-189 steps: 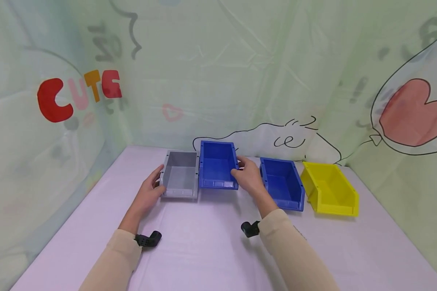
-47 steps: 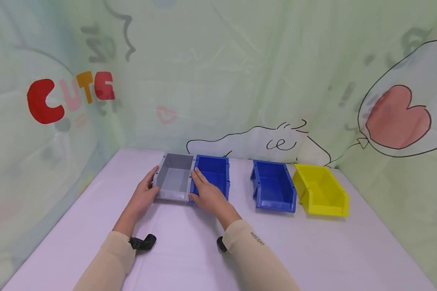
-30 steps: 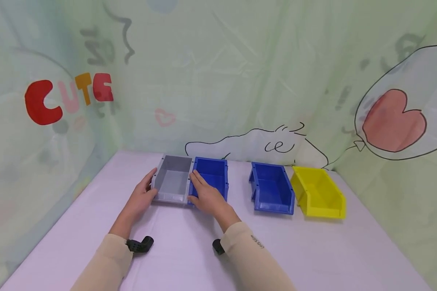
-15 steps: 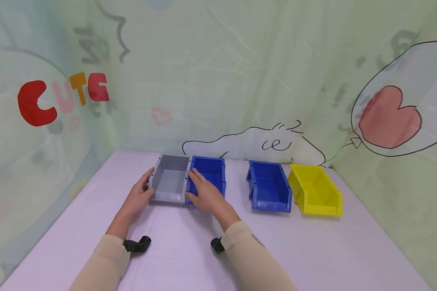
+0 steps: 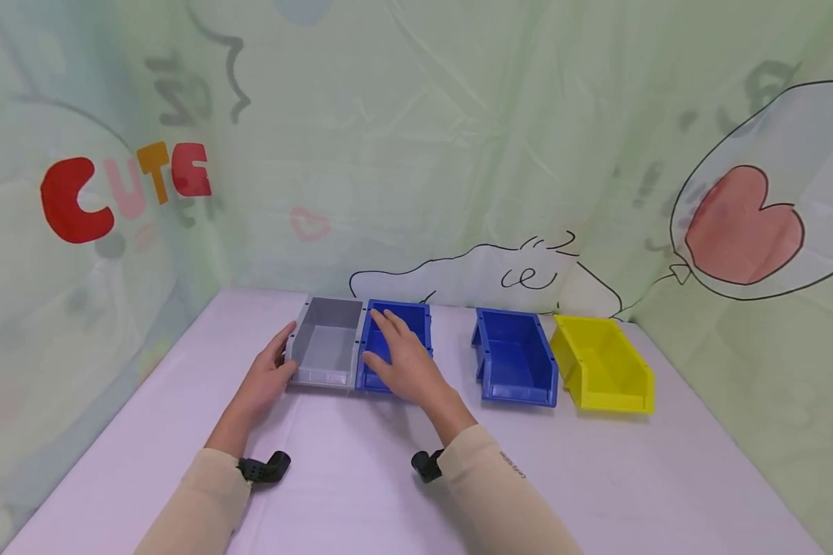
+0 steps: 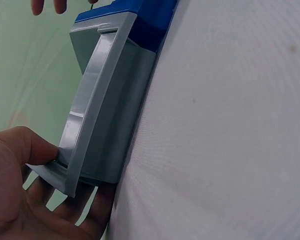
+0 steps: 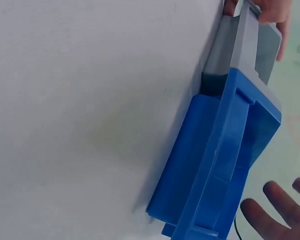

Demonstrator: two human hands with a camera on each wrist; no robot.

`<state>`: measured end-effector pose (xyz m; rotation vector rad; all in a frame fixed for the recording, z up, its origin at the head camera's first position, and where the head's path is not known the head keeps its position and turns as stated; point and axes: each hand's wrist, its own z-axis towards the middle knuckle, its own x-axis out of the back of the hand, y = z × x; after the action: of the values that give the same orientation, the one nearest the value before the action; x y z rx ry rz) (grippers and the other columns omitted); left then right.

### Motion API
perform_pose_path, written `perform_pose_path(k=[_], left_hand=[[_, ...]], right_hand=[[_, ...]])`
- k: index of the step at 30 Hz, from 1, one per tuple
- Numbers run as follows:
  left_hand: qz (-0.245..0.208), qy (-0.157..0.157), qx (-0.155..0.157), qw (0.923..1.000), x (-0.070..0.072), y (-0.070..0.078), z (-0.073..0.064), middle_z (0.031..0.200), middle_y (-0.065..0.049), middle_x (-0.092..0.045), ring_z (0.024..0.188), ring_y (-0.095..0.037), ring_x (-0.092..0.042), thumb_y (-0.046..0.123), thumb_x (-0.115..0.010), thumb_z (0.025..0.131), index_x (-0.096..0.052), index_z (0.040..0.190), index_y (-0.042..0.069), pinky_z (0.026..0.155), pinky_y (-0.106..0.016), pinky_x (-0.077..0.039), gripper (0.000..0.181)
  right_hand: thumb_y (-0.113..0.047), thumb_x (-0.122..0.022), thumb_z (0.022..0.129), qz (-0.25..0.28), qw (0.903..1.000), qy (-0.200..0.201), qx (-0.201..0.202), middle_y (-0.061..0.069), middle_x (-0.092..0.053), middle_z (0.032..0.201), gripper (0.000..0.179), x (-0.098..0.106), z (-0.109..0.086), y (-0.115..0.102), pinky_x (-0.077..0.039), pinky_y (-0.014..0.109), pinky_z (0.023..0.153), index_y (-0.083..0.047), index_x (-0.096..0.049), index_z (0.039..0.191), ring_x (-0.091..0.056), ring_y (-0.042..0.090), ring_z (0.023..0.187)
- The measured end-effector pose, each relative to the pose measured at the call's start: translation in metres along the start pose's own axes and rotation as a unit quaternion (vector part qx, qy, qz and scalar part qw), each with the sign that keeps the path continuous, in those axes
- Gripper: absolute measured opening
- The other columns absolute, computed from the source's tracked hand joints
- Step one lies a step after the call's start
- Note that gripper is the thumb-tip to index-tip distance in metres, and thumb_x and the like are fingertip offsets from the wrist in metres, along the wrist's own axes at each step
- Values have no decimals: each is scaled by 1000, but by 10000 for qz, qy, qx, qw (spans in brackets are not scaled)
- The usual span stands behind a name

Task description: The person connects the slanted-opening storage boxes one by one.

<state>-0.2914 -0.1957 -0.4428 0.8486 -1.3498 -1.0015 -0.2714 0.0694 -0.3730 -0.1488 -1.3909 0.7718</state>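
My left hand [image 5: 262, 383] grips the left side of a grey storage bin [image 5: 326, 347], thumb near its front corner and fingers along the outer wall, as the left wrist view also shows. Against the bin's right side stands a blue storage bin [image 5: 418, 317], the two side rims together. Over this blue bin is my right hand [image 5: 411, 366], fingers spread and holding nothing. In the right wrist view its fingertips show beyond the blue bin's front opening, apart from the rim. Part of the blue bin is hidden behind that hand.
To the right, across a gap, stand a second blue bin [image 5: 515, 354] and a yellow bin [image 5: 607, 362], close together. All stand on a white-covered table [image 5: 347, 478]. A printed cloth backdrop [image 5: 403, 154] rises right behind the bins.
The right hand earlier held the left blue bin by its right side, farther back; that bin now sits flush beside the grey one. Since half a second ago, the right hand has left the shared rim.
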Motion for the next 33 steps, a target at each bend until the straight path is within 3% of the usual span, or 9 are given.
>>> perform_pose_path(k=[8, 16, 21, 27, 33], left_hand=[[42, 29, -19, 10000, -1, -2, 0, 175, -9, -8, 160, -41, -13, 5, -42, 98, -13, 168, 26, 129, -55, -19, 79], [52, 60, 10, 10000, -1, -2, 1, 175, -10, -9, 160, -42, -14, 5, -43, 98, -14, 168, 25, 128, -56, -20, 78], [14, 66, 16, 10000, -1, -3, 0, 175, -11, -9, 160, -42, -13, 5, -43, 98, -14, 168, 25, 129, -56, -19, 78], [7, 45, -12, 10000, -2, -3, 0, 175, -10, -9, 160, -41, -13, 4, -42, 98, -13, 168, 26, 129, -55, -19, 79], [-30, 54, -11, 10000, -2, -3, 1, 175, -9, -9, 160, -40, -12, 4, -42, 98, -14, 168, 26, 129, -54, -18, 78]], right_hand=[[-36, -63, 102, -26, 9987, 511, -11, 9, -26, 171, 73, 6, -11, 2, -37, 65, 118, -23, -28, 165, -30, 45, 154], [-31, -65, 101, 36, 9957, 910, 186, 15, -29, 169, 72, 30, -17, 8, -40, 63, 118, -17, -32, 163, -31, 43, 153], [-31, -64, 102, 8, 9951, 986, 91, 14, -28, 170, 72, 45, -19, 15, -39, 65, 117, -17, -31, 164, -31, 44, 153], [-32, -63, 102, 16, 9941, 1084, -100, 15, -25, 171, 72, 60, -25, 25, -29, 70, 121, -17, -30, 164, -27, 46, 155], [-31, -63, 102, 84, 9919, 1213, -359, 17, -22, 171, 74, 78, -30, 40, -32, 70, 119, -16, -27, 165, -25, 46, 155]])
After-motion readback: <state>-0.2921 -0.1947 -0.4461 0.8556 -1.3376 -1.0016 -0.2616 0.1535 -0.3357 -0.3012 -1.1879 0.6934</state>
